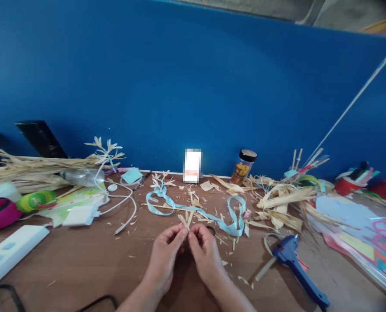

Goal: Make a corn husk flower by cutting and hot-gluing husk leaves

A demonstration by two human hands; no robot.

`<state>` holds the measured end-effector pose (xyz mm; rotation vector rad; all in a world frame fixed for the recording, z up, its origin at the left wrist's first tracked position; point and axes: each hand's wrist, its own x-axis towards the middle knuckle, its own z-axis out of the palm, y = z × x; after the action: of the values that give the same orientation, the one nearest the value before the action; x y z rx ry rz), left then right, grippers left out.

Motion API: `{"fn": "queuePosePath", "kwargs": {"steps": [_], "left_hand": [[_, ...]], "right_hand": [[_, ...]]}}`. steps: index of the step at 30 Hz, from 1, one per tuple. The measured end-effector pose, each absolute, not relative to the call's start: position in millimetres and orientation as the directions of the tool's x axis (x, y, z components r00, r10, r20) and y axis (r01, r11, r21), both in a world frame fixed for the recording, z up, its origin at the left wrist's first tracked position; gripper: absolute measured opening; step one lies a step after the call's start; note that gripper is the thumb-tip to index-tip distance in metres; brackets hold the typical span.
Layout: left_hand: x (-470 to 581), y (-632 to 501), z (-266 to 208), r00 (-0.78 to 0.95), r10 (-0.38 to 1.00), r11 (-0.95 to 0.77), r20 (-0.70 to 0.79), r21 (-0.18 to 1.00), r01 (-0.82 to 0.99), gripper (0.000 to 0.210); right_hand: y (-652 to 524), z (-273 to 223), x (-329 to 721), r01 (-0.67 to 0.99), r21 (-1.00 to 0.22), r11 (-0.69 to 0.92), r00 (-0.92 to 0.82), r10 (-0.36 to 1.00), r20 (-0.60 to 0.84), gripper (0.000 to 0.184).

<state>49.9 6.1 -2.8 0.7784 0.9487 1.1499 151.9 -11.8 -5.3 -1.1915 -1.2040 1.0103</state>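
Near the front middle of the table, my left hand and my right hand meet fingertip to fingertip. Both pinch the base of a small bunch of pale dried husk petals, whose tips fan upward above my thumbs. The lower end of the bunch is hidden by my fingers. Just beyond my hands a light blue ribbon lies in loose loops. A finished-looking husk flower rests at the ribbon's left end.
Right of my hands lies a blue glue gun. Dried husks are heaped behind it, near a black-lidded jar. A lit phone leans on the blue partition. At left are a white charger, its cable and a power strip.
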Motion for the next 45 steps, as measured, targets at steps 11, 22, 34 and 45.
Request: {"fn": "queuePosePath", "kwargs": {"steps": [11, 22, 34, 45], "left_hand": [[50.1, 5.7, -2.3, 0.121, 0.975, 0.216, -0.184, 0.907, -0.361, 0.025], [51.9, 3.7, -0.4, 0.092, 0.974, 0.224, -0.205, 0.920, -0.323, 0.024], [51.6, 6.8, -0.6, 0.085, 0.967, 0.255, -0.241, 0.897, -0.360, 0.025], [51.6, 5.0, 2.1, 0.165, 0.963, 0.257, -0.212, 0.905, -0.339, 0.028]], "right_hand": [[-11.6, -3.1, 151.8, 0.011, -0.992, 0.124, 0.125, 0.984, 0.124, 0.011], [-9.5, -6.5, 152.3, -0.026, -0.991, 0.130, 0.170, 0.978, 0.123, 0.009], [-9.8, -1.5, 154.8, 0.011, -0.992, 0.127, 0.151, 0.980, 0.128, 0.008], [-9.5, -4.2, 153.6, -0.031, -0.991, 0.129, 0.192, 0.974, 0.121, 0.012]]}}
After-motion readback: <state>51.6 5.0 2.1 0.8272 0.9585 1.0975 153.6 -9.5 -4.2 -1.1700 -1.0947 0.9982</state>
